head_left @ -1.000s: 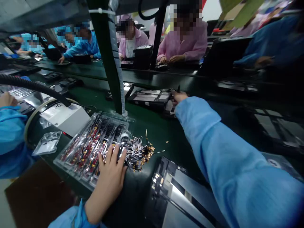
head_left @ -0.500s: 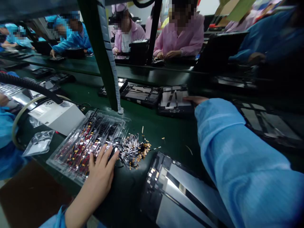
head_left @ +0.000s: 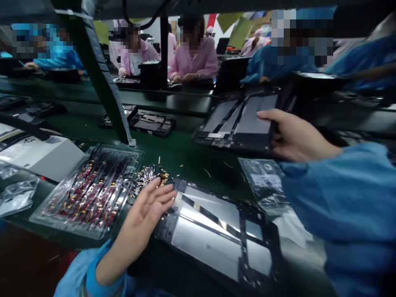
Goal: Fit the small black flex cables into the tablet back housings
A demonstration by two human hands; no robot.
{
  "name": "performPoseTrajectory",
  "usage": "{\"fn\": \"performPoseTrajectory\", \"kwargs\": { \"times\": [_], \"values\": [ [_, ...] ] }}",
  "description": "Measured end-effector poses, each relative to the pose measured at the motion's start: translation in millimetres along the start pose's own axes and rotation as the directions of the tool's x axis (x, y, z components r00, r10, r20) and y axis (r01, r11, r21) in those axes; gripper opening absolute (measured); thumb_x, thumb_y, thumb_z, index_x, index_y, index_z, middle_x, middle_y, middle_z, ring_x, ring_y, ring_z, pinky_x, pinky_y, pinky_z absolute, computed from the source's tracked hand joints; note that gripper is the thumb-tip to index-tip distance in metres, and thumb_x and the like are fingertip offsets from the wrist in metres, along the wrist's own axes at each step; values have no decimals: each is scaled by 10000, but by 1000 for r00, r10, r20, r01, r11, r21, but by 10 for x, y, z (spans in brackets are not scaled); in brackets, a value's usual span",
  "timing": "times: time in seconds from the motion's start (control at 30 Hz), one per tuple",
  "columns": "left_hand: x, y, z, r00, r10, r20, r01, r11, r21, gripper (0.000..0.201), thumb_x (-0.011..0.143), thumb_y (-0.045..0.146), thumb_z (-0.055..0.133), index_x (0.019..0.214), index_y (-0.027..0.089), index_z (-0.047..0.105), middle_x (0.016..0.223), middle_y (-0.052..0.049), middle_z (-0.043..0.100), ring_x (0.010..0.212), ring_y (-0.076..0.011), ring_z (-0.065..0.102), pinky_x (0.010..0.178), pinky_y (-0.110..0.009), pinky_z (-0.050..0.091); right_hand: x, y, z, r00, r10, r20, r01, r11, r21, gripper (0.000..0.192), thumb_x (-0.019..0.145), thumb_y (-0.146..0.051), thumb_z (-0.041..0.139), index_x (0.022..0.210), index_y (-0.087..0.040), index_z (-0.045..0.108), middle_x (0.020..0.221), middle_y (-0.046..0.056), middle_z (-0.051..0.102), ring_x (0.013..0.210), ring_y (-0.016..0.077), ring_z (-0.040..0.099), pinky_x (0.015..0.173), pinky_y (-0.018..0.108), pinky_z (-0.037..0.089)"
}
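My right hand (head_left: 297,132) grips an opened tablet (head_left: 239,117) by its right side, thumb on top and fingers beneath, lifted off the bench and tilted. A second opened tablet (head_left: 210,251), with silver panels and dark ribbon strips, lies on the bench in front of me. At its left corner is my left hand (head_left: 148,206), fingers extended and loosely spread; whether it touches the tablet I cannot tell. Behind those fingers lies a heap of small flex cables (head_left: 147,177) with gold ends. Left of it sits a clear plastic tray (head_left: 86,194) filled with small red and black parts.
A slanted post (head_left: 108,86) stands beyond the tray. A white box (head_left: 46,154) and a plastic bag (head_left: 18,196) are at the left. Another bag (head_left: 264,183) lies under my right arm. More tablets (head_left: 153,122) rest farther back. Co-workers sit across the line.
My right hand has lifted a tablet from the back row and brought it nearer. My left hand has moved from the tray to the near tablet's corner. The view has turned right.
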State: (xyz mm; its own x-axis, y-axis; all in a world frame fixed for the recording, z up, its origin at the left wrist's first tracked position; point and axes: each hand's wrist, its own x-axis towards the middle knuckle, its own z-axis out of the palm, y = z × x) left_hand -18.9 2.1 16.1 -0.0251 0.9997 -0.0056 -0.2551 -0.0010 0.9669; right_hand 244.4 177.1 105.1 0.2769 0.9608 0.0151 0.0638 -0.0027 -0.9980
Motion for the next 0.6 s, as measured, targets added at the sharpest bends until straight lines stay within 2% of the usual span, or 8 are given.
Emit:
{"fn": "performPoseTrajectory", "kwargs": {
  "times": [0.07, 0.13, 0.2, 0.3, 0.33, 0.4, 0.5, 0.6],
  "values": [
    [42, 7, 318, 991, -124, 59, 135, 958, -253, 668, 789, 555, 625, 1317, 197, 426, 1245, -163, 599, 1158, -287, 584, 971, -434, 500, -550, 55, -67, 993, 118, 13, -118, 992, 50, 130, 773, -270, 622, 856, -171, 623, 653, 7, 586, 438, 116, 483, 417, 262, 450],
    [73, 9, 541, 987, -162, -24, 144, 927, -345, 701, 723, 535, 708, 1281, 193, 458, 1216, -139, 624, 1118, -277, 608, 938, -413, 522, -1022, 152, -124, 956, 270, 114, -284, 949, 138, 234, 697, -389, 702, 844, -224, 625, 613, -25, 564, 383, 99, 403, 356, 243, 385],
    [90, 32, 611, 970, -163, -179, 98, 940, -327, 651, 659, 450, 784, 1197, 191, 526, 1145, -100, 665, 1032, -260, 649, 877, -379, 551, -1324, 277, -251, 934, 267, 237, -285, 957, 46, 339, 608, -515, 756, 692, -225, 604, 501, -54, 453, 348, 62, 273, 318, 209, 260],
    [95, 143, 454, 929, -192, -316, 130, 970, -206, 549, 539, 383, 842, 984, 159, 611, 923, -55, 723, 848, -247, 692, 728, -319, 580, -1464, 474, -648, 938, 184, 294, -116, 966, -232, 515, 535, -698, 712, 485, -198, 597, 424, -6, 418, 379, 86, 319, 340, 224, 239],
    [99, 196, 366, 920, -224, -321, 182, 971, -157, 523, 512, 381, 846, 924, 151, 619, 848, -47, 725, 785, -244, 695, 670, -305, 578, -1463, 535, -819, 963, 132, 235, -63, 958, -279, 544, 537, -727, 689, 451, -196, 606, 434, 24, 456, 407, 108, 370, 356, 237, 267],
    [125, 292, 201, 901, -298, -315, 299, 953, -46, 475, 481, 367, 841, 840, 150, 619, 721, -26, 708, 642, -220, 676, 531, -268, 542, -1449, 647, -1161, 999, 23, 34, -15, 973, -231, 527, 556, -707, 690, 429, -203, 607, 487, 57, 524, 444, 124, 413, 390, 253, 314],
    [214, 336, 74, 878, -404, -258, 452, 877, 163, 424, 464, 359, 833, 746, 161, 586, 616, -2, 668, 509, -171, 607, 437, -234, 470, -1428, 830, -1545, 965, -36, -261, 44, 999, 25, 377, 544, -547, 762, 457, -212, 612, 647, 63, 612, 474, 109, 420, 412, 257, 348],
    [327, 272, 78, 900, -393, -190, 435, 774, 460, 442, 535, 521, 753, 730, 171, 567, 660, -23, 663, 607, -211, 622, 560, -307, 521, -1376, 1081, -1720, 938, -28, -346, 73, 990, 118, 347, 543, -545, 752, 512, -212, 663, 828, 103, 665, 635, 169, 553, 473, 278, 437]
  ]
}}
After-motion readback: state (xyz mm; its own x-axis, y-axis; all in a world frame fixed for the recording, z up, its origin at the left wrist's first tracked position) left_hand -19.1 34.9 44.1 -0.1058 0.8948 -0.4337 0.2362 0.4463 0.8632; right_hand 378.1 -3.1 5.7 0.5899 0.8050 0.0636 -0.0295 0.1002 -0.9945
